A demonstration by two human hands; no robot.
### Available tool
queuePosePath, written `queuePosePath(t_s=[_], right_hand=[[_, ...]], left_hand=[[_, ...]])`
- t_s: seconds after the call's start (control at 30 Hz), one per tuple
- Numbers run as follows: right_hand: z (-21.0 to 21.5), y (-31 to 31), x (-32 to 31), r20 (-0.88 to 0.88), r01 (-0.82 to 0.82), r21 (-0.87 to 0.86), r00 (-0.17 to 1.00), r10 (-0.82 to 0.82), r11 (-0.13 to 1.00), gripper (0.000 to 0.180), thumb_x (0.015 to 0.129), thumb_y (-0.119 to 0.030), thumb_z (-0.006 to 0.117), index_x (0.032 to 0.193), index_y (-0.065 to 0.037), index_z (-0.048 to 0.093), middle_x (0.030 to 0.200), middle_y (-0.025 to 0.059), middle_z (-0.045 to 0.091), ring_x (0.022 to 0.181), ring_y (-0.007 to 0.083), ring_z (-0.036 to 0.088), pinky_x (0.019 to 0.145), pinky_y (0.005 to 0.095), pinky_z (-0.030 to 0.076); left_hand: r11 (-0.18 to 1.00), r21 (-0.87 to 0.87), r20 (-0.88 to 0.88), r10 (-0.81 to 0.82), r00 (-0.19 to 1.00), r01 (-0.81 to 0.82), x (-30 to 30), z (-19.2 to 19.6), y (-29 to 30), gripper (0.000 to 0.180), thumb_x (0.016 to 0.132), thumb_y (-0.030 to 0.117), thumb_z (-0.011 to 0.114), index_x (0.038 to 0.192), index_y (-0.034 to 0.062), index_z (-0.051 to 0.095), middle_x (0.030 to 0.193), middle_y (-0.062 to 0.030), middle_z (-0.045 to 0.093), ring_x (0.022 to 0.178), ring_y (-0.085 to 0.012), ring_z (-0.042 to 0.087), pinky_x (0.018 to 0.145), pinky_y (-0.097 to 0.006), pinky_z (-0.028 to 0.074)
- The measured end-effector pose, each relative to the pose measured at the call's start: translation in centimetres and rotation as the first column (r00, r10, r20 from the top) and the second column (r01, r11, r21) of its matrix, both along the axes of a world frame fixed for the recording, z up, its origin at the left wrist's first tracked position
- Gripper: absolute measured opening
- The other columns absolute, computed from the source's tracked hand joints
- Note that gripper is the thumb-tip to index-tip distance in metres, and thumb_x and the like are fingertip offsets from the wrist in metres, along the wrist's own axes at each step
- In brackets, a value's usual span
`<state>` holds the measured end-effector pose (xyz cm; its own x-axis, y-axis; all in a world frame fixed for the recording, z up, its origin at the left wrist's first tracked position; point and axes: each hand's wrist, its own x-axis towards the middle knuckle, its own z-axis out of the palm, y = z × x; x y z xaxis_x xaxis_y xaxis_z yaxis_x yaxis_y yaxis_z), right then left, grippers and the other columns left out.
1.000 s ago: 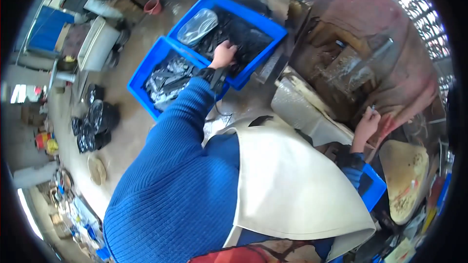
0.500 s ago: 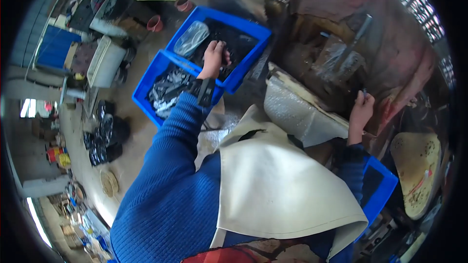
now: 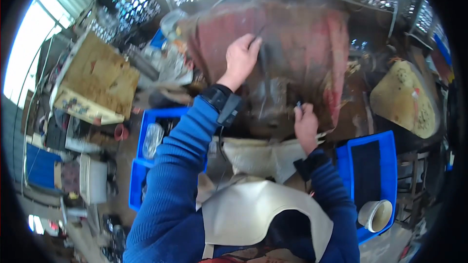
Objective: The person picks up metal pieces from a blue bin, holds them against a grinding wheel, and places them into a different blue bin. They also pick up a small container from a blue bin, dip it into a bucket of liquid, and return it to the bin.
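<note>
My left hand [image 3: 242, 57] is raised and rests flat on a worn red and brown machine housing [image 3: 292, 53] in front of me, fingers apart, a black band on the wrist. My right hand [image 3: 305, 125] is lower, at the front edge of the housing, fingers pinched on a small dark blue-tipped object [image 3: 299, 104] too small to identify. A cream apron [image 3: 253, 209] covers my chest over blue sleeves.
Blue crates [image 3: 146, 131] with dark bagged parts stand at my left on the floor. Another blue crate [image 3: 373, 175] with a white cup [image 3: 374, 214] is at right. A yellow padded seat [image 3: 402, 100] is at far right. A wooden bench [image 3: 95, 83] stands at left.
My left hand left the blue crate on the floor and rose onto the red housing. The view tilted up from the crates. My right hand stayed near the housing's front edge.
</note>
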<state>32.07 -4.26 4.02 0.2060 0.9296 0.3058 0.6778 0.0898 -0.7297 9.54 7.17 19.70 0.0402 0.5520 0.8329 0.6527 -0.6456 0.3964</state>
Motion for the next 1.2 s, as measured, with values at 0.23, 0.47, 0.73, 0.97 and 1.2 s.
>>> queuePosePath(t_s=[0.23, 0.47, 0.73, 0.97, 1.2], right_hand=[[0.0, -1.1, -0.8, -0.008, 0.019, -0.055, 1.0, -0.019, 0.998, 0.028, 0.093, -0.027, 0.057, 0.107, -0.004, 0.052, 0.092, 0.0222, 0.065, 0.082, 0.0432, 0.063, 0.072, 0.0499, 0.05], [0.7, -0.7, -0.6, 0.02, 0.002, -0.075, 1.0, 0.0, 0.997, 0.029, 0.093, -0.029, 0.057, 0.106, -0.004, 0.052, 0.092, 0.0213, 0.065, 0.08, 0.0421, 0.063, 0.071, 0.0498, 0.05], [0.8, -0.2, -1.0, 0.007, -0.053, -0.146, 0.998, 0.055, 0.988, 0.027, 0.092, -0.03, 0.056, 0.103, -0.006, 0.051, 0.093, 0.0194, 0.065, 0.08, 0.0415, 0.063, 0.071, 0.0502, 0.05], [1.1, -0.4, -1.6, 0.022, -0.068, -0.167, 0.997, 0.073, 0.984, 0.028, 0.093, -0.031, 0.056, 0.103, -0.007, 0.051, 0.094, 0.0186, 0.066, 0.081, 0.0412, 0.064, 0.072, 0.0493, 0.05], [0.9, -0.8, -1.5, 0.032, -0.048, -0.185, 0.998, 0.055, 0.982, 0.031, 0.093, -0.033, 0.056, 0.107, -0.005, 0.051, 0.099, 0.0188, 0.066, 0.085, 0.0394, 0.064, 0.074, 0.048, 0.051]], left_hand=[[0.991, -0.036, -0.338, 0.109, 0.935, -0.128, 4.7, 1.3, 6.5, 0.013, 0.089, 0.022, 0.06, 0.087, 0.009, 0.057, 0.084, -0.0132, 0.06, 0.074, -0.0355, 0.06, 0.064, -0.044, 0.049], [0.995, -0.055, -0.478, 0.046, 0.877, -0.082, 5.1, -0.5, 9.1, 0.015, 0.089, 0.024, 0.058, 0.085, 0.0102, 0.055, 0.079, -0.0104, 0.06, 0.072, -0.0326, 0.062, 0.061, -0.043, 0.05], [0.993, -0.035, -0.505, 0.083, 0.859, -0.117, 4.2, -0.4, 8.8, 0.016, 0.089, 0.023, 0.058, 0.085, 0.0091, 0.053, 0.077, -0.011, 0.061, 0.069, -0.0334, 0.062, 0.058, -0.044, 0.05], [0.984, -0.045, -0.528, 0.122, 0.84, -0.172, 3.6, -0.6, 8.6, 0.016, 0.087, 0.024, 0.059, 0.084, 0.0089, 0.053, 0.071, -0.0116, 0.061, 0.067, -0.0334, 0.062, 0.058, -0.044, 0.05], [0.975, -0.09, -0.585, 0.113, 0.803, -0.203, 4.1, -0.6, 8.2, 0.016, 0.085, 0.023, 0.06, 0.084, 0.0091, 0.052, 0.071, -0.0113, 0.062, 0.067, -0.0323, 0.063, 0.059, -0.044, 0.051]])
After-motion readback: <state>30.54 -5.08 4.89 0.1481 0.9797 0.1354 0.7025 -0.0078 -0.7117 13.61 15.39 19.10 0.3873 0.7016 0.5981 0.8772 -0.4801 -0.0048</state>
